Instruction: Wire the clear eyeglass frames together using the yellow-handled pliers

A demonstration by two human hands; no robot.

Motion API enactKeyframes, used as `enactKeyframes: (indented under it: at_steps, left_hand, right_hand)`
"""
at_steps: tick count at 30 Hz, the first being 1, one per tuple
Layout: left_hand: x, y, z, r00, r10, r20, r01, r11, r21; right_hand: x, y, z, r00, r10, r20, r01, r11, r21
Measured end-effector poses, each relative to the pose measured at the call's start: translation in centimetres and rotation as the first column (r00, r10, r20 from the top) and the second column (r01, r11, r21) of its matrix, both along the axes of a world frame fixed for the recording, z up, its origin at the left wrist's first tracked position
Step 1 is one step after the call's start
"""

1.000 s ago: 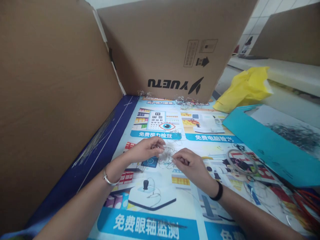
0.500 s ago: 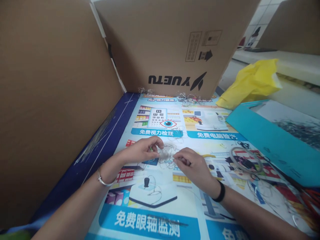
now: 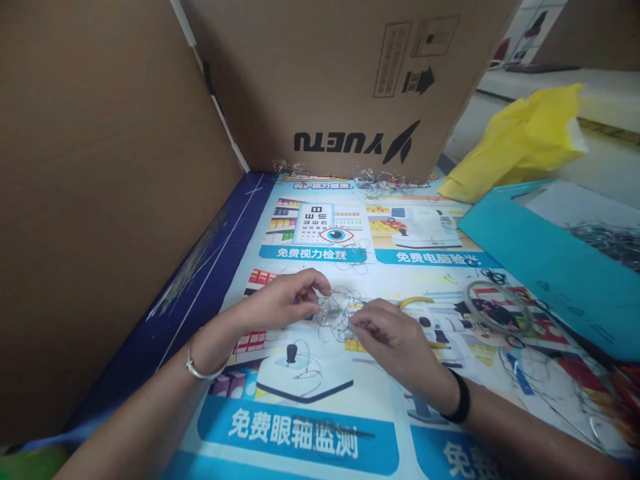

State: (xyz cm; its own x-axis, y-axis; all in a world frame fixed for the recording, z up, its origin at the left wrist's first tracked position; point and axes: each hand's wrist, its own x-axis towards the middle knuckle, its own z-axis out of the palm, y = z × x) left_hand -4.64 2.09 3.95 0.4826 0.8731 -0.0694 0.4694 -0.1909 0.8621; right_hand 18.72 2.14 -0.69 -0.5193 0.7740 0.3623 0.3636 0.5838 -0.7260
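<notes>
Between my hands is a loose tangle of thin wire [image 3: 339, 313], its loops spread over the printed sheet. My left hand [image 3: 295, 297], a silver bangle at its wrist, holds the tangle's left side with curled fingers; a small gap shows between index finger and thumb. On the other side, my right hand [image 3: 385, 330], with a black wristband, pinches a strand at the tangle's right edge. The exact grip points are too fine to make out. A separate loop of wire [image 3: 313, 373] lies on the sheet below the hands.
Cardboard walls [image 3: 280, 80] stand at the left and back, with wire clumps [image 3: 380, 181] along the back one. At right are a turquoise box [image 3: 565, 280] holding dark strands, a yellow bag [image 3: 520, 143] and a clear ring [image 3: 473, 303]. Thin strands [image 3: 187, 267] lie at left.
The view has shifted slightly. Both hands stay at the tangle with nearly the same grip, and its loops look a little more spread out and sharper.
</notes>
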Motion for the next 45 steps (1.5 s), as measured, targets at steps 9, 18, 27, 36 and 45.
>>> enactKeyframes:
  at_steps: [9, 18, 27, 36, 45]
  left_hand:
    - [0.6, -0.7, 0.2, 0.998, 0.008, -0.062, -0.002, 0.995, 0.100]
    - [1.3, -0.7, 0.6, 0.985, -0.048, -0.163, 0.092, 0.958, 0.272]
    - [0.8, -0.9, 1.3, 0.946, -0.193, -0.259, 0.233, 0.963, 0.133]
    - [1.7, -1.3, 0.4, 0.927, -0.128, -0.352, 0.210, 0.956, 0.206]
    - [1.9, -1.5, 0.1, 0.957, -0.099, -0.274, 0.171, 0.952, 0.254]
  right_hand:
    - [0.5, -0.6, -0.2, 0.999, 0.015, -0.040, -0.014, 1.000, 0.010]
    - [0.4, -0.5, -0.2, 0.999, 0.006, -0.032, -0.005, 1.000, 0.007]
    - [0.7, -0.7, -0.5, 1.000, -0.005, -0.016, 0.005, 1.000, 0.015]
    - [0.5, -0.6, -0.3, 1.000, -0.015, -0.015, 0.015, 1.000, 0.005]
    - [0.7, -0.5, -0.5, 1.000, -0.026, -0.018, 0.027, 0.997, 0.070]
